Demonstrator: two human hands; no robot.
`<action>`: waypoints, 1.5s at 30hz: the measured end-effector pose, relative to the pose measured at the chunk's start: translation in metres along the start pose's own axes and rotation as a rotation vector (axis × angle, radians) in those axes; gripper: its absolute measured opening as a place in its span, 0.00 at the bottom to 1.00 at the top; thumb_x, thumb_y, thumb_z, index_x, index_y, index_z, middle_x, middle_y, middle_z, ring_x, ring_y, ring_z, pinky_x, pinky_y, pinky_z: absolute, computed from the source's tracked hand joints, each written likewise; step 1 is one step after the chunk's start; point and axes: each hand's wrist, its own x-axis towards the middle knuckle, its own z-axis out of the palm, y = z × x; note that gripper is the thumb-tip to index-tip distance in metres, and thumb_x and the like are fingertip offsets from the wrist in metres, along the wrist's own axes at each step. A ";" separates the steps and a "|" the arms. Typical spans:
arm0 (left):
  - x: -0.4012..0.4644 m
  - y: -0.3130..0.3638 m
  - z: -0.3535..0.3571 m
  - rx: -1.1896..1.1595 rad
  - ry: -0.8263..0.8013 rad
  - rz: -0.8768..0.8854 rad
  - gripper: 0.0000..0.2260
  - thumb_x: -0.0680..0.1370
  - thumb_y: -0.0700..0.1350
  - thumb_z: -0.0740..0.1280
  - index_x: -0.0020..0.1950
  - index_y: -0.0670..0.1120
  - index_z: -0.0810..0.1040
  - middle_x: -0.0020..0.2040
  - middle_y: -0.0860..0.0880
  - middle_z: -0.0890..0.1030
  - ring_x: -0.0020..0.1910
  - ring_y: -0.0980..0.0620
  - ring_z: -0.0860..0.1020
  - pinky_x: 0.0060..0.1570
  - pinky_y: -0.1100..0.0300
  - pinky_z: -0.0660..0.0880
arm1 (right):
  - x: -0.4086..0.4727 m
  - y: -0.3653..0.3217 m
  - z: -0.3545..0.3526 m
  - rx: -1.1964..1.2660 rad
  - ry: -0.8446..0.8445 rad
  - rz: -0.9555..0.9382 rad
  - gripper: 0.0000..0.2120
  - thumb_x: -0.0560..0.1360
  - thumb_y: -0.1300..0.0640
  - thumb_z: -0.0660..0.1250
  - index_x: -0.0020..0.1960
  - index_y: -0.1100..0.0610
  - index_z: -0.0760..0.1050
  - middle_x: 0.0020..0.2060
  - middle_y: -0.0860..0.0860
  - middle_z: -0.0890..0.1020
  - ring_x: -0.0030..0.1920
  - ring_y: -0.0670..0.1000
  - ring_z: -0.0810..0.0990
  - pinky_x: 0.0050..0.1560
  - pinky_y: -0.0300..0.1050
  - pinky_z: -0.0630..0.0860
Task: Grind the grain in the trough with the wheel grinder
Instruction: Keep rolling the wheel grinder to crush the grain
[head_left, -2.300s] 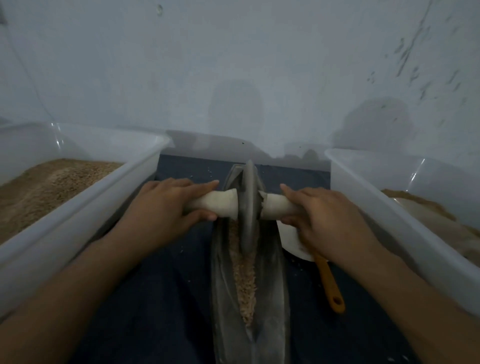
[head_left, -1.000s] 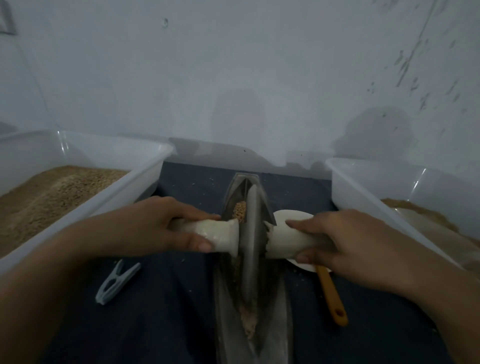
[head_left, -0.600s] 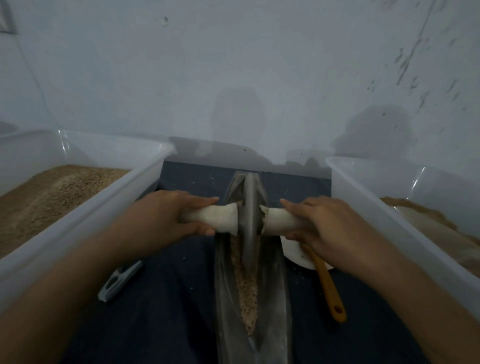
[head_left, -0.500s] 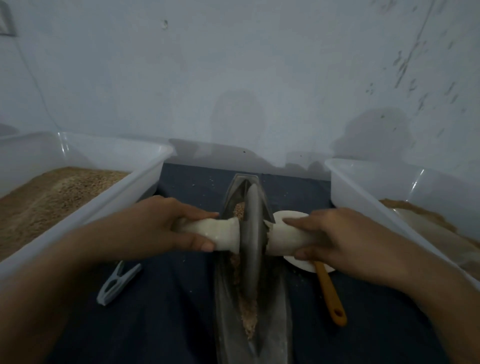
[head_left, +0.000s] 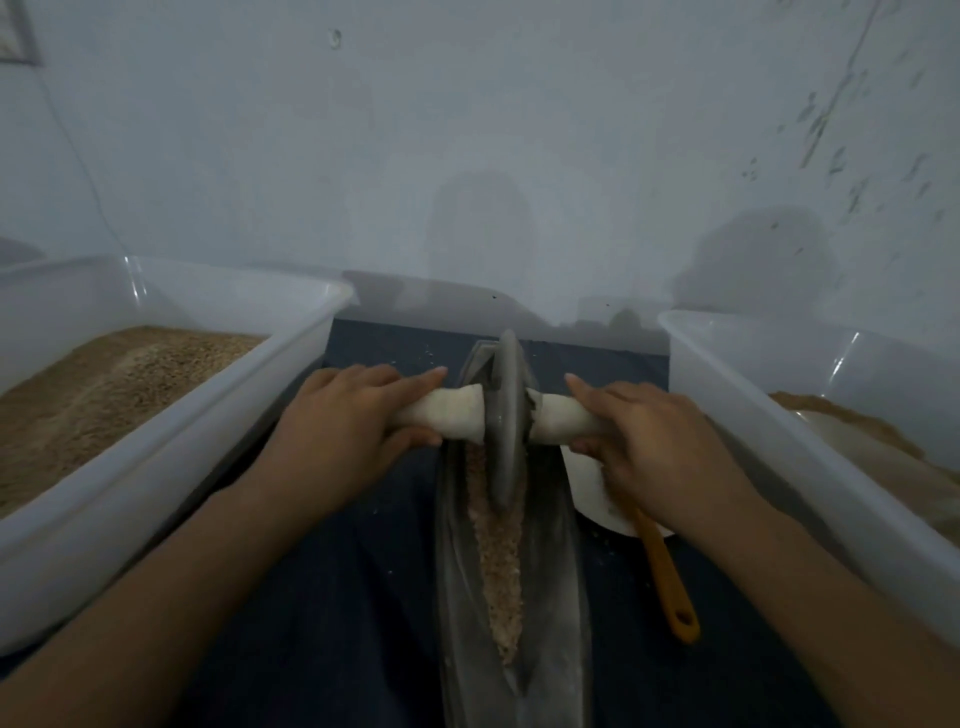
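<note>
Gripping the white handles, the left hand (head_left: 340, 431) and right hand (head_left: 657, 447) are holding the wheel grinder (head_left: 506, 421) upright at the trough's (head_left: 556, 597) far end, over the grain (head_left: 501, 551)

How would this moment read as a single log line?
left hand: grips handle | right hand: grips handle | wheel grinder: upright, at far end of trough | grain: in groove, partly crushed

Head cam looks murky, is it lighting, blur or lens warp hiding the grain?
Head view: dim bluish light, no glare on the trough; grain texture readable though soft; wide-angle bends both bins' rims; shadows fall on the wall.
</note>
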 end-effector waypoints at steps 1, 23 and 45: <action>0.001 -0.002 0.000 -0.018 -0.014 0.006 0.27 0.74 0.60 0.63 0.72 0.60 0.61 0.56 0.54 0.76 0.56 0.53 0.73 0.51 0.60 0.63 | 0.000 0.000 0.000 0.007 -0.010 -0.007 0.27 0.77 0.45 0.60 0.74 0.45 0.56 0.59 0.45 0.75 0.58 0.47 0.70 0.53 0.38 0.62; 0.000 0.001 0.004 -0.040 0.054 0.004 0.27 0.73 0.57 0.67 0.70 0.57 0.66 0.54 0.52 0.78 0.55 0.50 0.75 0.54 0.57 0.64 | 0.001 0.002 0.003 0.042 0.018 0.004 0.27 0.78 0.47 0.60 0.74 0.46 0.55 0.61 0.46 0.75 0.59 0.47 0.70 0.54 0.38 0.62; 0.001 -0.003 -0.001 -0.127 -0.048 -0.028 0.28 0.71 0.61 0.64 0.70 0.61 0.63 0.51 0.55 0.76 0.55 0.52 0.74 0.52 0.59 0.66 | 0.002 0.000 -0.001 0.078 -0.004 -0.012 0.27 0.77 0.46 0.62 0.74 0.46 0.58 0.59 0.47 0.76 0.57 0.48 0.71 0.47 0.36 0.59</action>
